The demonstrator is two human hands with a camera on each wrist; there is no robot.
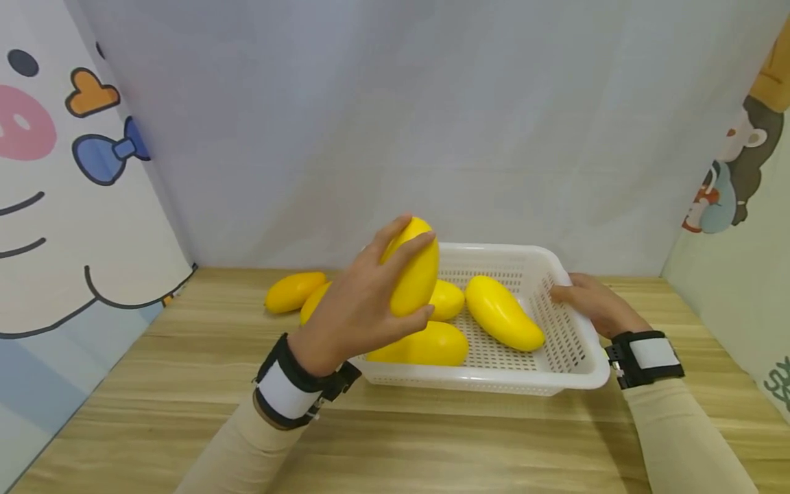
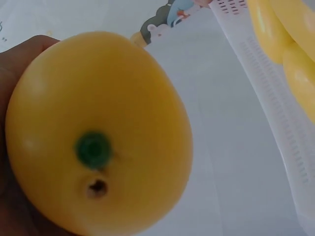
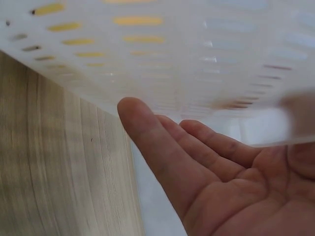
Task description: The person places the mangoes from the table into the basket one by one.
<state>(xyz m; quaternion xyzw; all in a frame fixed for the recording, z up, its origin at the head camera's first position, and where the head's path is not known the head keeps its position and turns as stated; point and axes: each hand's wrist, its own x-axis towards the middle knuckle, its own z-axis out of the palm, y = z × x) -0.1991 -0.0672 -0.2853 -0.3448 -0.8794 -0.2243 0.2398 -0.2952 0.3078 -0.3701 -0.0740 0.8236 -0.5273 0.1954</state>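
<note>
My left hand (image 1: 353,296) grips a yellow mango (image 1: 416,271) above the left part of a white plastic basket (image 1: 475,377). In the left wrist view, that mango (image 2: 123,88) shows a green stem dot and a small dark hole at its end. At the basket's right end, my right hand (image 1: 605,305) holds the rim, thumb over the inside and fingers along the outer wall. The right wrist view shows those fingers (image 3: 162,152) beneath the slotted wall. Inside the basket lie a long mango (image 1: 503,313) and two others, partly hidden by my left hand.
An orange-yellow mango (image 1: 295,292) lies on the wooden table (image 1: 185,391) left of the basket. Another mango (image 1: 313,304) beside it is partly covered by my left hand. A pale curtain (image 1: 432,123) stands behind, with cartoon-printed panels at both sides.
</note>
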